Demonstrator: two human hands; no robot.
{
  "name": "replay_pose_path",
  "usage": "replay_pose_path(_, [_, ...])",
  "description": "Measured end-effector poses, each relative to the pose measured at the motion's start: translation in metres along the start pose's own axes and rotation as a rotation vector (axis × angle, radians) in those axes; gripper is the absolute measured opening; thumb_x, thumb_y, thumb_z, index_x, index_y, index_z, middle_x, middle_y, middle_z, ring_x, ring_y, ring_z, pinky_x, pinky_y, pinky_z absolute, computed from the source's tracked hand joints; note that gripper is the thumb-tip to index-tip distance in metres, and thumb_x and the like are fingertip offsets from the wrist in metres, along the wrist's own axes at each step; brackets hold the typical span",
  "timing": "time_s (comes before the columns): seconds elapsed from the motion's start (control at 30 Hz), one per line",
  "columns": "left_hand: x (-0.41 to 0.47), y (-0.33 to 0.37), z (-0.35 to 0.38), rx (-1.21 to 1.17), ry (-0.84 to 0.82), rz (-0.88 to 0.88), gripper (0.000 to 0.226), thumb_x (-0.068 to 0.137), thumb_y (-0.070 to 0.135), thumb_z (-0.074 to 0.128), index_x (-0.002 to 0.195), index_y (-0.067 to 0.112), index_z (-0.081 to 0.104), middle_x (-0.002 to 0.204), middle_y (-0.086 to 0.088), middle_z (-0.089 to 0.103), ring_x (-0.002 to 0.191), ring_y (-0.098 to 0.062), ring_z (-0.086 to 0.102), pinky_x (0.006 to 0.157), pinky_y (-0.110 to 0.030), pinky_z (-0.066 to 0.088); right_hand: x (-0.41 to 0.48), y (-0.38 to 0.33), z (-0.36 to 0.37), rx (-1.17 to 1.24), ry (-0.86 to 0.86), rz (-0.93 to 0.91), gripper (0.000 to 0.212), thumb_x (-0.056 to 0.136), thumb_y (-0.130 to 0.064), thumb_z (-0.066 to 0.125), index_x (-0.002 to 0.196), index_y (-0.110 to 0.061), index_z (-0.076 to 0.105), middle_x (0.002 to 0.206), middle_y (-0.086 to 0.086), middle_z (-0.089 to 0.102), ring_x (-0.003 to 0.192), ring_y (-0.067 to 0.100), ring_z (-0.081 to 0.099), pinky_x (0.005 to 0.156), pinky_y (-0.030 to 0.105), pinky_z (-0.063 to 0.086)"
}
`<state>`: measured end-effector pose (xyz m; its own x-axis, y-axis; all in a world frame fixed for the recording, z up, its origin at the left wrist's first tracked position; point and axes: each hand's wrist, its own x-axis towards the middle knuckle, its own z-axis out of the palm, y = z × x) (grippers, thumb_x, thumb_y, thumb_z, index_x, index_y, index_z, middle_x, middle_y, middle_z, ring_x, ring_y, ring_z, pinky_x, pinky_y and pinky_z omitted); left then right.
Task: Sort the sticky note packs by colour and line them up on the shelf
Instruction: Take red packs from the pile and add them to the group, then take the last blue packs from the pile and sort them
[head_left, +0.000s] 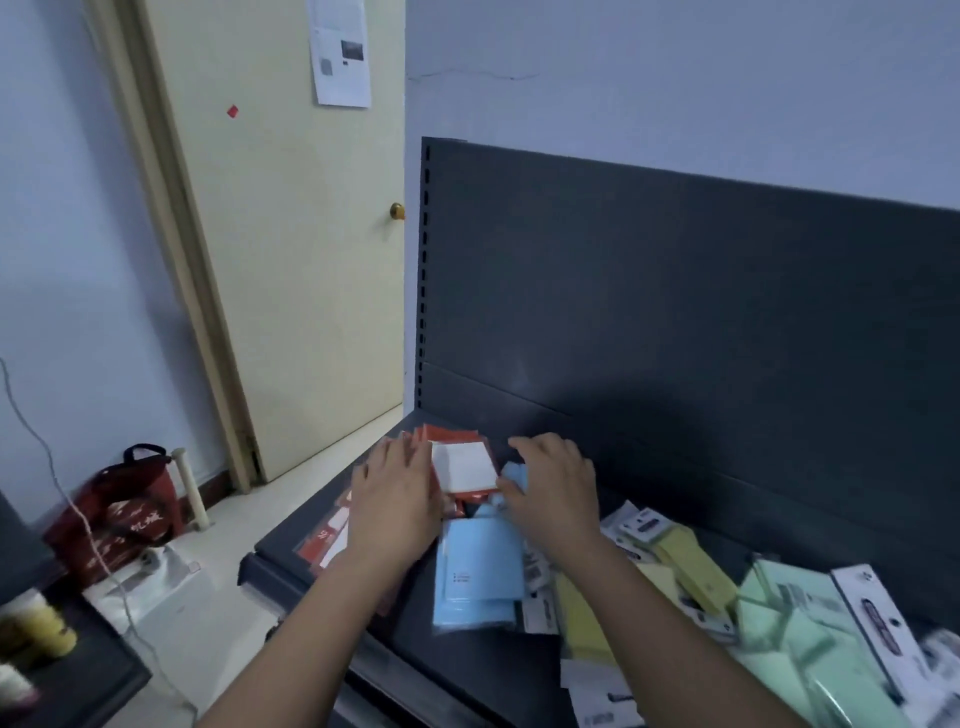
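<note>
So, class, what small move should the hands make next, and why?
Probably push the red packs together with the left hand: they lie askew at the left end of the shelf, while the right hand touches the blue packs.

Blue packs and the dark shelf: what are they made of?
Blue packs: probably paper pads in clear plastic wrap; a shiny see-through edge sticks out past the blue. Shelf: likely painted metal, matt dark grey, with a row of punched slots up its left edge.
</note>
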<state>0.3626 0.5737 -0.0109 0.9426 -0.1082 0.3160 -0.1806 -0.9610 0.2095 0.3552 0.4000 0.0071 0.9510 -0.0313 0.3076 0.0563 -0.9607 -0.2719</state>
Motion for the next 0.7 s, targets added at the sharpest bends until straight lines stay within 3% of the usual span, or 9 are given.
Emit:
replay_pose_path(0.13, [-0.003,0.034,-0.001,0.034,-0.003,0.169,0.054,0.066,0.027,0.075,0.115,0.01,0.06,0.118,-0.013,0.058,0.111,-0.037,0.053,0.087,-0.047,0.045,-0.029,0.034,-0.025,-0.07,0.063,0.002,0.051,0.091,-0.038,0.057,0.138,-0.023,0.045,0.135,0.001,0.046,0.124,0.022,0.04,0.1,0.037,0.032])
replay_pose_path(0.23, [-0.01,0.068,-0.002,0.056,0.021,0.269,0.055,0.054,0.022,0.082,0.104,0.009,0.064,0.105,-0.01,0.063,0.097,-0.034,0.059,0.074,-0.044,0.049,-0.056,0.064,-0.048,-0.106,0.122,0.034,0.05,0.089,-0.036,0.061,0.135,-0.021,0.049,0.13,0.001,0.05,0.121,0.023,0.044,0.1,0.039,0.034])
replay_pose_path(0.3, [-0.02,0.099,-0.005,0.031,0.021,0.3,0.057,0.064,0.027,0.08,0.115,0.009,0.061,0.118,-0.01,0.06,0.108,-0.033,0.056,0.079,-0.043,0.047,-0.076,0.085,-0.065,-0.136,0.155,0.069,0.049,0.081,-0.032,0.069,0.127,-0.018,0.057,0.121,0.004,0.056,0.113,0.027,0.052,0.093,0.042,0.04])
replay_pose_path(0.4, [-0.041,0.149,-0.007,0.03,0.055,0.362,0.059,0.086,0.039,0.062,0.136,0.016,0.043,0.141,-0.003,0.043,0.131,-0.026,0.038,0.1,-0.04,0.036,-0.112,0.122,-0.091,-0.169,0.186,0.147,0.051,0.067,-0.027,0.081,0.114,-0.014,0.066,0.107,0.007,0.063,0.098,0.031,0.06,0.082,0.044,0.048])
replay_pose_path(0.6, [-0.091,0.242,-0.013,-0.016,0.065,0.548,0.056,0.084,0.037,0.064,0.132,0.015,0.047,0.131,-0.004,0.05,0.126,-0.026,0.042,0.094,-0.039,0.038,-0.199,0.196,-0.15,-0.282,0.25,0.285,0.053,0.058,-0.025,0.084,0.107,-0.014,0.068,0.098,0.007,0.064,0.087,0.032,0.062,0.073,0.042,0.048])
replay_pose_path(0.7, [-0.118,0.289,-0.01,-0.013,0.046,0.625,0.06,0.082,0.038,0.068,0.133,0.013,0.049,0.13,-0.005,0.052,0.125,-0.028,0.044,0.094,-0.041,0.04,-0.245,0.225,-0.182,-0.319,0.214,0.346,0.051,0.078,-0.027,0.07,0.126,-0.018,0.057,0.118,0.003,0.056,0.109,0.029,0.052,0.09,0.041,0.039])
